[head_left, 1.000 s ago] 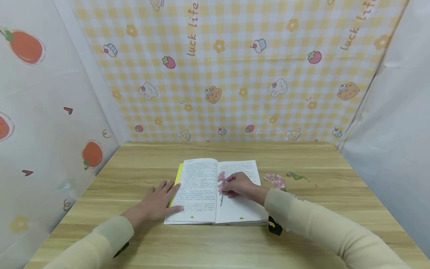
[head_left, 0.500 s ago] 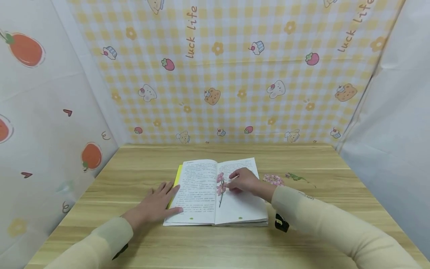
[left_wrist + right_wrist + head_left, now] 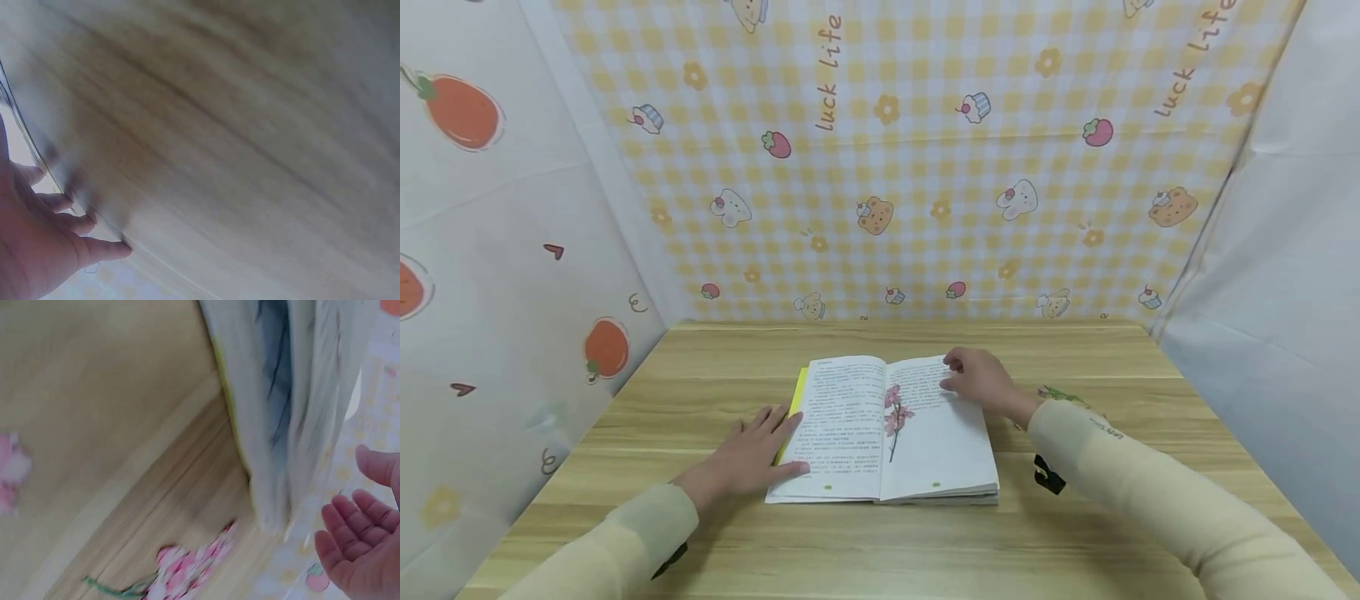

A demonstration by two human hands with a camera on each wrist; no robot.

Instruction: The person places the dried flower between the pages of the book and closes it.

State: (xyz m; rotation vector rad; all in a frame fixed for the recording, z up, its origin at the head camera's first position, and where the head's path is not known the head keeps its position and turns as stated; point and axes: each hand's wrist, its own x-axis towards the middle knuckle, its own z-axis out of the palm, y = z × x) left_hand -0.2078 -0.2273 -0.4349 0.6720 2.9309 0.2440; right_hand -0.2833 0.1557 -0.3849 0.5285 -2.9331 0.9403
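An open book (image 3: 947, 450) with a yellow cover edge lies on the wooden table. Along its gutter, mostly on the right page, rests a pink flower sprig (image 3: 895, 417) with a thin dark stem. My left hand (image 3: 745, 454) rests at the book's left edge, fingers spread and thumb on the left page. My right hand (image 3: 983, 382) is by the right page's upper outer corner, fingers loosely bent and holding nothing; in the right wrist view its fingers (image 3: 359, 534) are apart from the book. That view also shows a gap between the pages with dark lines inside.
Right of the book, a green-stemmed sprig (image 3: 1060, 394) lies on the table, partly behind my right sleeve. The right wrist view shows a pink flower cluster (image 3: 187, 569) and another pink blossom (image 3: 11, 472). A checked cloth (image 3: 925, 250) hangs behind the table.
My right hand has let go of the pink flower sprig and moved right and away to the page's upper corner. The sprig stays on the book. My left hand has not moved.
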